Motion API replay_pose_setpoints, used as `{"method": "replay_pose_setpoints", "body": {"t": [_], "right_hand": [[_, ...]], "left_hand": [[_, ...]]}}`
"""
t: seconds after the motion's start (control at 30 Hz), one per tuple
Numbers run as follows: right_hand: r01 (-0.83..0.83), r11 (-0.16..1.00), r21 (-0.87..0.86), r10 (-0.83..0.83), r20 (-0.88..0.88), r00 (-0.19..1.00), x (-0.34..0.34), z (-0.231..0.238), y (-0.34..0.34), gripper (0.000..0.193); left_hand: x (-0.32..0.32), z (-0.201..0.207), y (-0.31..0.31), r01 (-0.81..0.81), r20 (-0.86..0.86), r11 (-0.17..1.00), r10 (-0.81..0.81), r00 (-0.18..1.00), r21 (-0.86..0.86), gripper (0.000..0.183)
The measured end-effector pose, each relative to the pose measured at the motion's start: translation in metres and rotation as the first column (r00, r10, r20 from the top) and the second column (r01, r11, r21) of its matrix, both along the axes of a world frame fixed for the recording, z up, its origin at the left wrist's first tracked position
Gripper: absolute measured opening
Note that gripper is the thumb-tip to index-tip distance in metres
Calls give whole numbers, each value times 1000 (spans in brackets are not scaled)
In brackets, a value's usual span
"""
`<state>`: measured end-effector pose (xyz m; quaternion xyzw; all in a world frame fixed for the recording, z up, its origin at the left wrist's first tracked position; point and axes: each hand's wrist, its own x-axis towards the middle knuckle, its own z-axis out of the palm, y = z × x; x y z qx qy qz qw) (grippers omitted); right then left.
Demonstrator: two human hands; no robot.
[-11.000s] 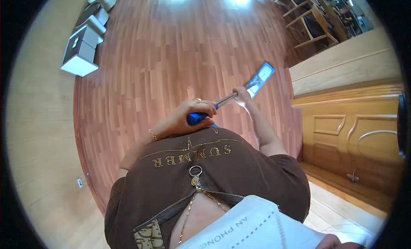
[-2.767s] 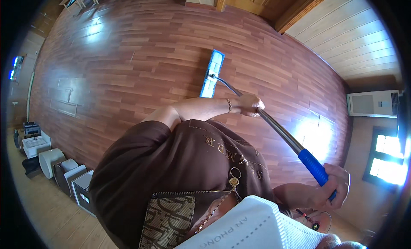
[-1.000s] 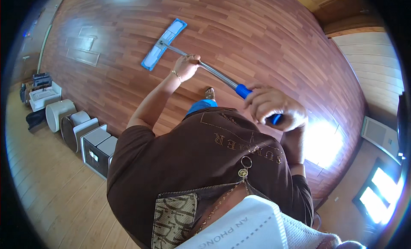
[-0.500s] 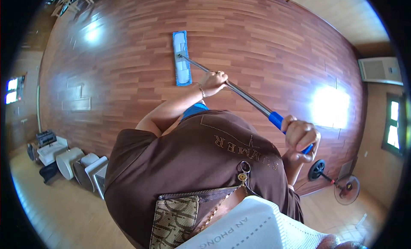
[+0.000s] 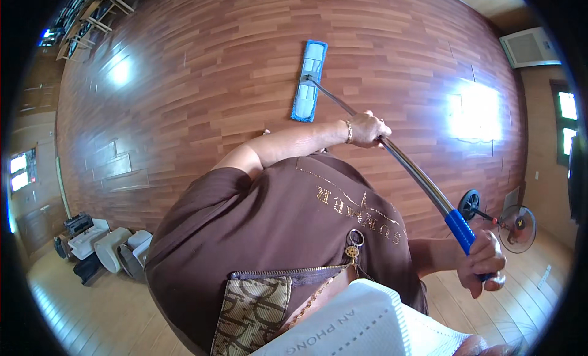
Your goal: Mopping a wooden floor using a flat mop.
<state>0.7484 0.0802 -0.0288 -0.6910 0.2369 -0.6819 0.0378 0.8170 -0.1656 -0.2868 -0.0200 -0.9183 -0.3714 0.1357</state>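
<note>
A flat mop (image 5: 311,80) with a blue fringed pad rests on the wood-plank floor (image 5: 208,80) ahead of me. Its metal pole slants down to the right, toward my body. Around the middle of that pole my left hand (image 5: 367,129) is closed, a gold bracelet at its wrist. Lower down on the right, my right hand (image 5: 482,264) wraps the end of the blue grip (image 5: 459,229). Part of the grip is hidden under the fingers.
A standing fan (image 5: 516,228) with a round dark base is at the right. Several bins and boxes (image 5: 111,249) line the left side. Wooden furniture (image 5: 101,16) stands at the far left, and a white box-shaped unit (image 5: 530,48) is by the right wall.
The mop head has slid to the right across the floor. Both my hands have moved right with the pole, the right hand also lower and farther from my body.
</note>
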Motion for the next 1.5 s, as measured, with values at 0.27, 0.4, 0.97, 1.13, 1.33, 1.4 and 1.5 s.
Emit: {"method": "replay_pose_setpoints", "body": {"t": [0.27,0.4,0.97,1.13,1.33,1.4,1.5], "right_hand": [[769,553,-320,-832,-257,491,7,13,88,49],[658,722,-214,-692,-262,673,16,0,79,43],[-43,944,327,130,-249,960,212,-73,-166,33],[-280,766,578,461,-191,867,280,-111,-223,10],[-346,587,732,690,-228,687,342,-148,-241,13],[-328,574,750,693,-232,683,341,-159,-246,15],[-377,540,753,764,-250,594,356,-156,-245,16]], "left_hand": [[9,10,60,206,16,978,-205,979,-28,28],[38,-1,60,151,-6,988,-151,989,-25,22],[309,-104,-89,-766,-41,643,765,643,9,13],[405,-190,-146,-898,181,427,880,440,108,17],[520,-247,-120,-945,271,170,930,248,280,21],[516,-225,-99,-994,299,106,950,92,-32,17],[547,-205,-54,-1000,295,-6,956,-2,12,6]]}}
